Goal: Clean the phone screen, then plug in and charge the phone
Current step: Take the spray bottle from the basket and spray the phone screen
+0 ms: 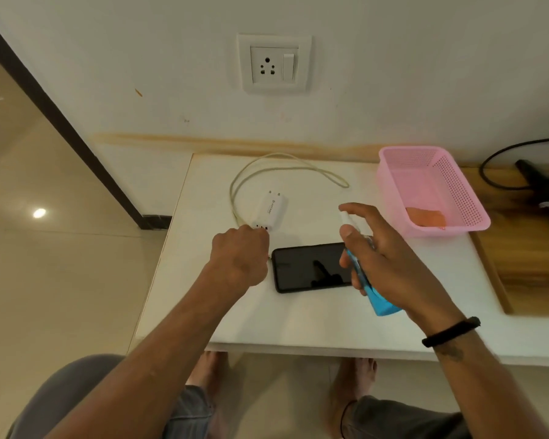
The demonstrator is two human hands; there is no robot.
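Right hand [390,258] clamped on spray bottle [370,280], forefinger on nozzle aimed at phone [308,267] flat on table [298,321]; left hand [240,251] fisted at phone edge, contents indiscernible, presumably steadying.

White tabletop [314,324] before me, taken as landmark. At its far right stands a pink perforated basket [457,188] holding an orange cloth [425,218]. Right of the tabletop lies a wooden surface [530,261] bearing a dark object [545,185] and a black cable [495,160]. Below the tabletop's near edge, my bare feet [208,369] on beige floor tiles [61,280]. A black band [450,331] circles my wrist.
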